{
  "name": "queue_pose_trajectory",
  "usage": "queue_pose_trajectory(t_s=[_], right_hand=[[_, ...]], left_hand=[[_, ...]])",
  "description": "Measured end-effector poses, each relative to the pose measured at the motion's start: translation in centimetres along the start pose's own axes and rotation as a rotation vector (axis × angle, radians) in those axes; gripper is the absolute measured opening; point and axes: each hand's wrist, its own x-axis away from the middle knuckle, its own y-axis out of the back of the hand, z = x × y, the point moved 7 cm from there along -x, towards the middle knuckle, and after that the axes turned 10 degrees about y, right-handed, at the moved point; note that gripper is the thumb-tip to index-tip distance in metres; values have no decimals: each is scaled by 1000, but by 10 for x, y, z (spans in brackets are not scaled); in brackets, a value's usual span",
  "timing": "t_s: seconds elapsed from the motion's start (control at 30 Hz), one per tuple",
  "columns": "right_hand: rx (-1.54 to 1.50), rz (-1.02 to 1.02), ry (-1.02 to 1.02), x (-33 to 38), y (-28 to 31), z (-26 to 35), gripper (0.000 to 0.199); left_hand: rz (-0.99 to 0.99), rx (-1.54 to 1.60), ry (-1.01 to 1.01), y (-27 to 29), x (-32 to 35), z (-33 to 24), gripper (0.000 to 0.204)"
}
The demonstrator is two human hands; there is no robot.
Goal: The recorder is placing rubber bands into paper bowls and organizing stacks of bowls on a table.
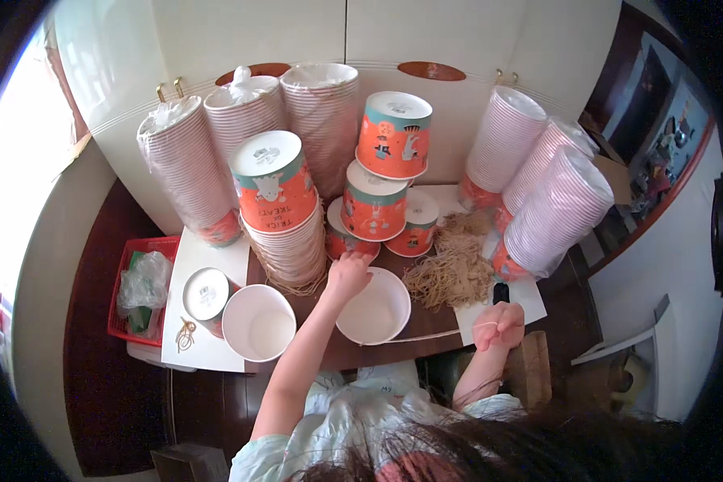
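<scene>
- Nearest, the right hand (498,324) is raised off the table's right corner, fingers curled in; a thin, pale, string-like cord (422,337) appears caught among them and runs back to the near rim of the bucket between the hands.
- That bucket, a round white paper one (375,309), stands mouth up at the brown table's near edge. The step in hand looks like drawing the cord out from it; the next move seems to call for a steadied rim and even tension.
- The left hand (349,277) is at its far-left rim, fingers bent; whether they pinch the paper I cannot tell.
- To the left, a second white paper bucket (259,323) sits mouth up, touching or nearly touching an upturned one (206,295).
- Beyond the right hand lies a loose heap of tan cords (455,265).
- Further back, orange-and-teal printed paper buckets (376,201) are piled upside down.
- Farthest, tall plastic-wrapped bucket stacks (321,120) stand before cream cabinet doors (426,32).
</scene>
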Motion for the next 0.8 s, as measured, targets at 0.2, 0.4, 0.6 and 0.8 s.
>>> queue_pose_trajectory(t_s=[0.2, 0.4, 0.6, 0.8], right_hand=[[410, -82, -44, -11, 8, -9, 25], [1206, 163, -307, -8, 2, -76, 8], [1198, 301, -538, 47, 5, -164, 11], [1432, 356, -637, 66, 12, -175, 13]], left_hand=[[131, 39, 9, -21, -1, 9, 16], [-35, 393, 201, -9, 59, 26, 14], [37, 914, 382, -51, 127, 32, 22], [149, 1312, 566, -80, 160, 30, 21]])
